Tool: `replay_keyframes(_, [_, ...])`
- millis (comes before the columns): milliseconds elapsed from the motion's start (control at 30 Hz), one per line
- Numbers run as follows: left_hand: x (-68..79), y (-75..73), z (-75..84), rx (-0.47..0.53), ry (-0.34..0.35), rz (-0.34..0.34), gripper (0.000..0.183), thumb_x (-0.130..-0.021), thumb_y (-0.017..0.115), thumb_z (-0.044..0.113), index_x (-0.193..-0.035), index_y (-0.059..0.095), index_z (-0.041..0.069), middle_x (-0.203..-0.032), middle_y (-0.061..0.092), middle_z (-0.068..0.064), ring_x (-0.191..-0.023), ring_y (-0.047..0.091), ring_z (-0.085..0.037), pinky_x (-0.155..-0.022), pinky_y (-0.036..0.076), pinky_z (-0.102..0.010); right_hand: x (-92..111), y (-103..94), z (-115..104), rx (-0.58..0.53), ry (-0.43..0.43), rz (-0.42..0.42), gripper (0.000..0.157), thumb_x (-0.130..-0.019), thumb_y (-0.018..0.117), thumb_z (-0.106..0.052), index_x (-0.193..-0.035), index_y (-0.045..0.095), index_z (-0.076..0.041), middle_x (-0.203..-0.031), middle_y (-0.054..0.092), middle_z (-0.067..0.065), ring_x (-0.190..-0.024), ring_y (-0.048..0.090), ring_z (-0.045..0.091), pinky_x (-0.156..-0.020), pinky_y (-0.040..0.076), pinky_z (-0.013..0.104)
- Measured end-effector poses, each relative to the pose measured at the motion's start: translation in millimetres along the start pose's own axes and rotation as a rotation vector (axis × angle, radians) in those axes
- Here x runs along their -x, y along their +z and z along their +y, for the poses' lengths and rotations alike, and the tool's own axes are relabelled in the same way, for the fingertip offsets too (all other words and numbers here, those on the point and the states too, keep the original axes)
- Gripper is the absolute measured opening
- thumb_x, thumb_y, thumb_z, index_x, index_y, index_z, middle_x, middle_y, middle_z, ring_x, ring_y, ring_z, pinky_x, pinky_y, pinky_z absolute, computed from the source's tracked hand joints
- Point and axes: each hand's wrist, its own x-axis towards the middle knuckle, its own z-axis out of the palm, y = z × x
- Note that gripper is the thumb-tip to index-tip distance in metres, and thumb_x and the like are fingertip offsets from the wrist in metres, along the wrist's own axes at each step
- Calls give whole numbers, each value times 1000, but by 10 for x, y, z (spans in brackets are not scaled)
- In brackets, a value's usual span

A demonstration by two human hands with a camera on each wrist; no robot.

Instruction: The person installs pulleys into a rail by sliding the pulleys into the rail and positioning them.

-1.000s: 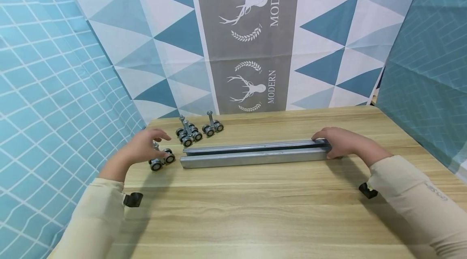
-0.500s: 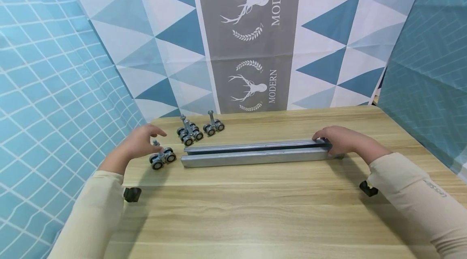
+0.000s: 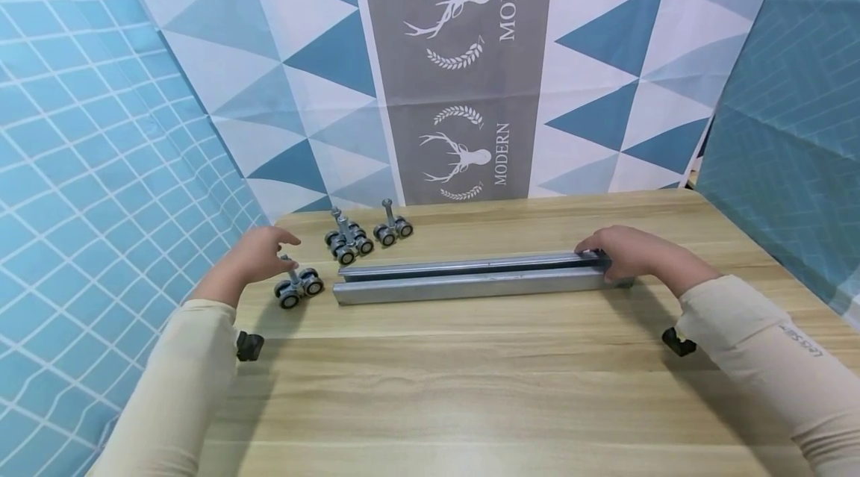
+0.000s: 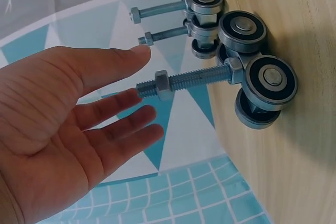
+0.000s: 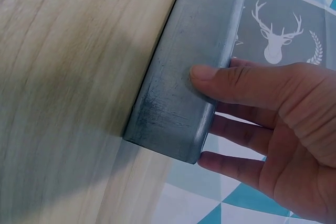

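Observation:
A grey steel channel rail (image 3: 470,284) lies across the table, its open slot facing up. My right hand (image 3: 628,254) holds it near its right end. In the right wrist view, the thumb (image 5: 205,73) presses the rail's side wall while the other fingers are mostly hidden behind it. My left hand (image 3: 257,254) hovers over the nearest trolley roller (image 3: 298,286), thumb and fingers apart. In the left wrist view, that roller's threaded bolt (image 4: 197,80) carries a nut, and its tip is close to my index finger; whether they touch I cannot tell.
Behind the left hand stand two trolley rollers close together (image 3: 348,242) and another roller (image 3: 393,226), bolts up. The wooden table (image 3: 470,380) runs to a patterned cloth (image 3: 463,104) at the back. Blue cloths (image 3: 101,126) hang at the left and right sides.
The left hand has lifted slightly and drawn a little left, showing more of the nearest roller. The right hand and the rail have hardly moved.

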Motion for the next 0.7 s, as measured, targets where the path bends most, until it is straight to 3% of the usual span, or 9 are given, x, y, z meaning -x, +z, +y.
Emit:
replay_keyframes(267, [-38,13,-24,26,-27,-35,26,-82,74,4,-105,70,-8,-94,70,-20,-86,66,-35,-77,53,-50,-8,2,2,0,12,-14,58,-66,81,9,-121,66,3,-118,65,21,-113,58,41,-92,47,55])
replay_keyframes(700, [-93,73,-54,50,-81,-106,16,-80,75,3,-95,75,-3,-90,71,-15,-80,66,-29,-71,55,-45,11,7,4,-12,24,-27,57,-67,82,7,-121,66,3,-118,65,20,-113,58,41,-93,47,55])
